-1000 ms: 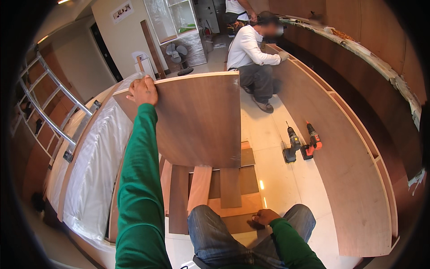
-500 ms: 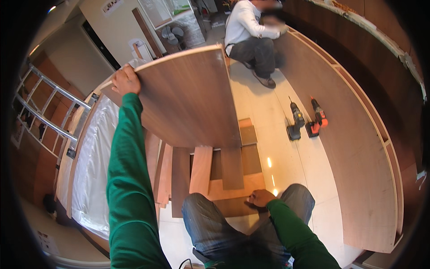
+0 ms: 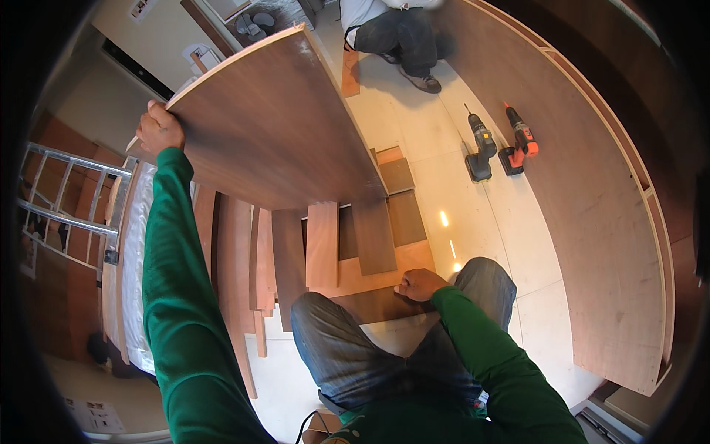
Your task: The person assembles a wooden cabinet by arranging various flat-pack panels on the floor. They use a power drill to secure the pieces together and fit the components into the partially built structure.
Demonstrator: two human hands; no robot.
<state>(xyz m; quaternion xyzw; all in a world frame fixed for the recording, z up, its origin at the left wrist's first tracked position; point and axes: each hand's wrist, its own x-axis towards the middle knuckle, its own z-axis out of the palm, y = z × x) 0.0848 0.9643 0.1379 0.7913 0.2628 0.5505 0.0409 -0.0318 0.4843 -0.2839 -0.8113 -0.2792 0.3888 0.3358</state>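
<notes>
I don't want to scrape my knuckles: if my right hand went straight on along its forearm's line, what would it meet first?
Probably the near end of the dark plank, just right of the paler plank. Depth is unclear, so your right hand might pass over it.

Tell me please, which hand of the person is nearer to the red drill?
Right. The right hand is below and left of the red drill in the picture; the left hand is much farther left, holding the large brown panel.
</notes>
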